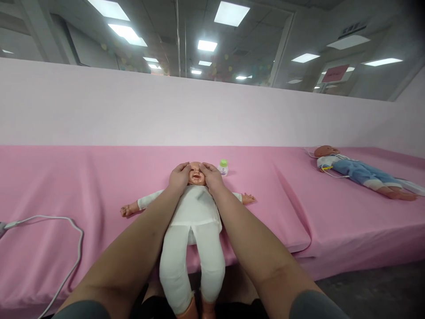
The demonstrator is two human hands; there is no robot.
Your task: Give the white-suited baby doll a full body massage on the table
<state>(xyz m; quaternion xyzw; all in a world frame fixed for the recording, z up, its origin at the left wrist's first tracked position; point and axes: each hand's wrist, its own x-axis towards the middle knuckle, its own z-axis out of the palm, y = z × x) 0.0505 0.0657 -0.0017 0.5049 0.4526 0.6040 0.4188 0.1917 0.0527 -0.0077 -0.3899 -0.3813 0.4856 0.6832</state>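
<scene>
A baby doll [196, 208] in a white top and white trousers lies on its back on the pink sheet, arms spread, legs toward me. My left hand [179, 176] rests against the left side of its head, and my right hand [211, 175] against the right side. The thumbs lie on the doll's forehead near the eyes; the other fingers curve round the head, partly hidden. Just beyond my right hand stands a small clear bottle [223, 168] with a green cap.
A second doll [358, 170] in blue trousers lies at the right, with thin tubing around it. At the left, a white cable [79, 248] runs over the pink-covered table [109, 177]. Behind are a low white wall [139, 110] and glass panels.
</scene>
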